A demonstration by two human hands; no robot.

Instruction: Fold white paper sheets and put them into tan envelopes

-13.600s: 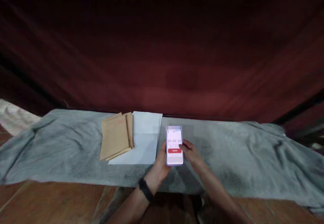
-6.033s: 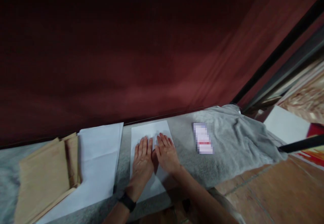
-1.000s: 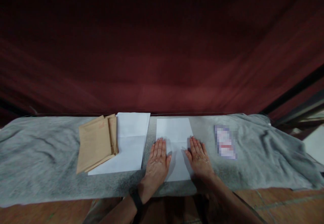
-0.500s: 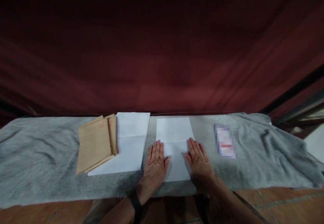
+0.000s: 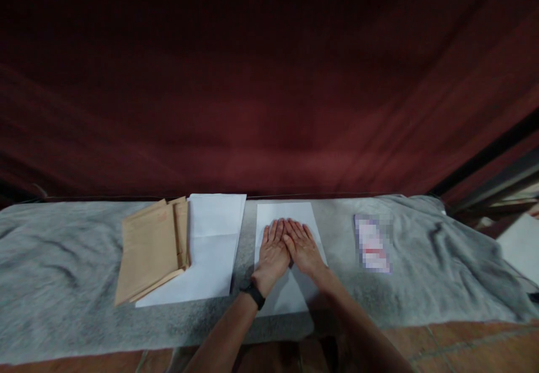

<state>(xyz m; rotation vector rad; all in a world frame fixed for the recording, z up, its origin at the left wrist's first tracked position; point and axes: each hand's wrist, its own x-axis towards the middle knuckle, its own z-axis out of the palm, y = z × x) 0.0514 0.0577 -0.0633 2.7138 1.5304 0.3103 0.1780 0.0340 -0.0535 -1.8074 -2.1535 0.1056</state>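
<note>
The left hand [image 5: 273, 254] and right hand [image 5: 304, 249] lie side by side, touching, palms down with fingers slightly spread, on a white sheet [image 5: 286, 300] on the gray cloth [image 5: 337, 303]. Left of it lie white papers [image 5: 213, 260] partly under brown envelopes [image 5: 149, 244]; a phone [image 5: 373, 244] rests to the right.

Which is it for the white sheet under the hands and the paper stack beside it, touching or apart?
Apart. The head view shows a strip of grey cloth running between the white sheet and the paper stack.
</note>
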